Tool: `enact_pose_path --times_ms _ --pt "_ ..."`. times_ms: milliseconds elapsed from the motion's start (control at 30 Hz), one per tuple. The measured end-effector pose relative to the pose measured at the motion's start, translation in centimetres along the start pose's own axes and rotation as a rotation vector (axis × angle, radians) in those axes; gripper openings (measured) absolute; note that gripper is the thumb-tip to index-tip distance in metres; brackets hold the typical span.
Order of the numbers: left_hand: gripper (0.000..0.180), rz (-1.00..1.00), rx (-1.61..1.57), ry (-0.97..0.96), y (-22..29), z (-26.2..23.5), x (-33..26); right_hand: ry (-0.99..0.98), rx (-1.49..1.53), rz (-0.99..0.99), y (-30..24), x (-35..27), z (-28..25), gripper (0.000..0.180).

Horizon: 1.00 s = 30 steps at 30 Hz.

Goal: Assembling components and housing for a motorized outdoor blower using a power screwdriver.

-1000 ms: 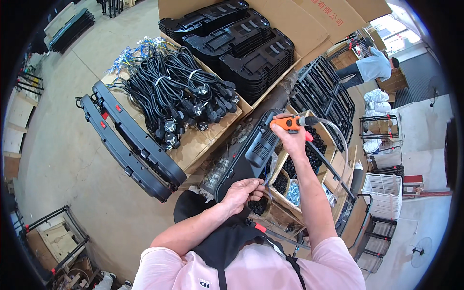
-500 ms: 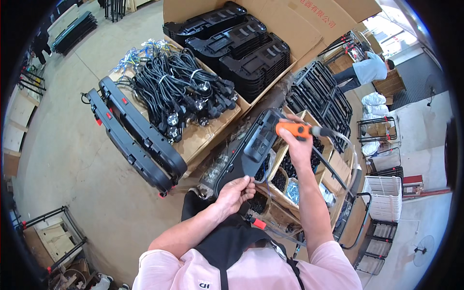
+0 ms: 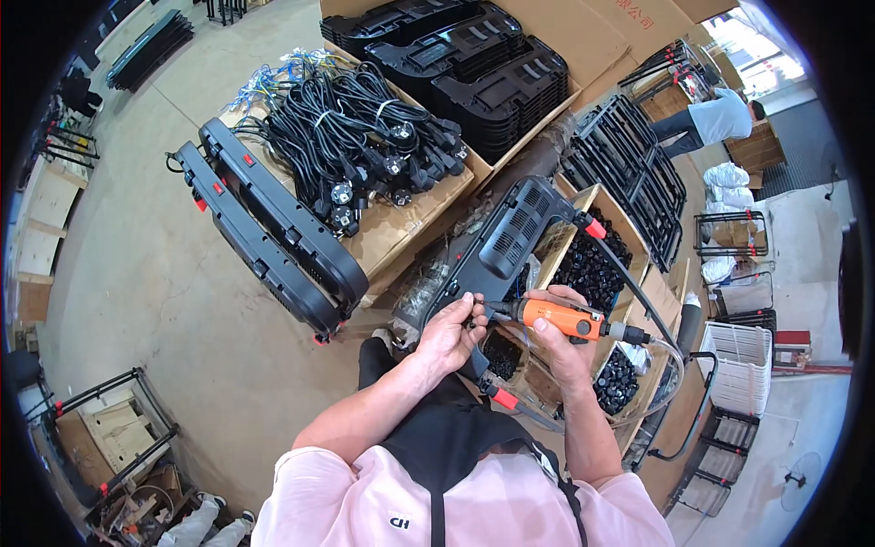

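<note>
My right hand (image 3: 565, 342) grips an orange air screwdriver (image 3: 563, 320) with a hose at its rear. The screwdriver lies roughly level, its dark tip pointing left to my left fingertips. My left hand (image 3: 444, 339) is closed in a pinch at that tip, beside the black plastic housing (image 3: 447, 294). What the pinch holds is too small to make out. The housing's raised, vented part (image 3: 515, 235) faces up, and a black metal frame with red fittings (image 3: 594, 228) is next to it.
Wooden bins (image 3: 649, 387) of small black parts stand to the right. Bundled plug cables (image 3: 351, 137) lie on a carton at left, beside two long black housings (image 3: 273, 228). Behind are stacked black covers (image 3: 497, 91) and metal frames (image 3: 629, 173). A person (image 3: 715, 118) bends at far right.
My right hand has brought the screwdriver down and left, so its tip meets my left fingers. The housing now shows its vents where a labelled face showed before.
</note>
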<state>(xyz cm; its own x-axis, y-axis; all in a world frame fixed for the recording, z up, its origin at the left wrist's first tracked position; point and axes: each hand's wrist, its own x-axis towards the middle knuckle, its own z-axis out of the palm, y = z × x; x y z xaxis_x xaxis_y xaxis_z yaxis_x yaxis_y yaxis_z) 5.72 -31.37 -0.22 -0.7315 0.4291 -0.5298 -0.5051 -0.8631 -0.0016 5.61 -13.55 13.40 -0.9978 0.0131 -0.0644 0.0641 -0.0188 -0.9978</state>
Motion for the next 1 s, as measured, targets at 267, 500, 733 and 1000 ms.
enact_pose_path --times_ms 267,500,733,1000 --pt "0.026 -0.033 0.022 -0.020 0.1 -1.0 -0.1 -0.020 -0.026 0.025 -0.1 -0.2 0.1 0.055" --pt "0.031 -0.049 -0.041 -0.040 -0.1 -1.3 -0.3 -0.038 -0.044 0.032 -0.3 0.1 1.3 0.054" --pt "0.030 -0.031 0.119 0.009 -0.1 0.3 -1.3 -0.029 -0.112 0.012 1.6 2.0 2.7 0.055" --pt "0.028 0.006 0.503 -0.023 -0.1 -2.0 -2.0 -0.072 -0.137 -0.019 3.6 3.7 3.1 0.053"
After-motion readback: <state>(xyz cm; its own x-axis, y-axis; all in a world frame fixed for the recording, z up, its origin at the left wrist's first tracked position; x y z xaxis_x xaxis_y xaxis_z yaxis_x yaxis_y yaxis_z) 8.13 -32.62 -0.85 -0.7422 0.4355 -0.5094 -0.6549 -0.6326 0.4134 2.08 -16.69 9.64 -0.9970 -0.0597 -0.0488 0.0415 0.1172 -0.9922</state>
